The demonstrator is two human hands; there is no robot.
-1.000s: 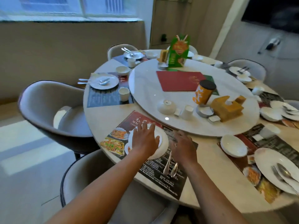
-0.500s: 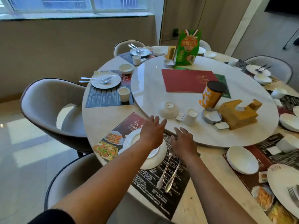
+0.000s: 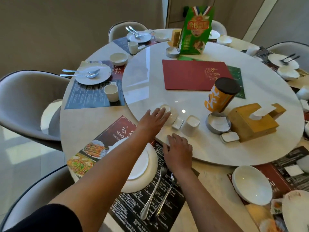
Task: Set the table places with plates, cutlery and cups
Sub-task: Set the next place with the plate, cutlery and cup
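Note:
A white plate [image 3: 142,171] lies on the dark menu placemat [image 3: 115,131] in front of me, partly under my left forearm. A fork [image 3: 152,196] and a spoon [image 3: 165,196] lie side by side just right of the plate. My left hand [image 3: 152,121] stretches over the turntable's edge, fingers spread, touching an upturned white bowl [image 3: 172,114]. A white cup [image 3: 191,125] stands right of that bowl, with a small white dish [image 3: 177,123] between them. My right hand [image 3: 178,153] rests open on the rim of the marble turntable [image 3: 217,153].
On the turntable are a red menu [image 3: 192,74], a green carton [image 3: 195,30], an orange canister [image 3: 220,94] and a wooden tissue box [image 3: 250,123]. Set places with plates, cutlery and cups ring the table. A white bowl [image 3: 250,185] lies at right. Grey chairs [image 3: 25,101] stand at left.
My left hand has left the plate and reached forward onto the turntable to the upturned bowl. My right hand has moved from beside the cutlery up to the turntable's rim.

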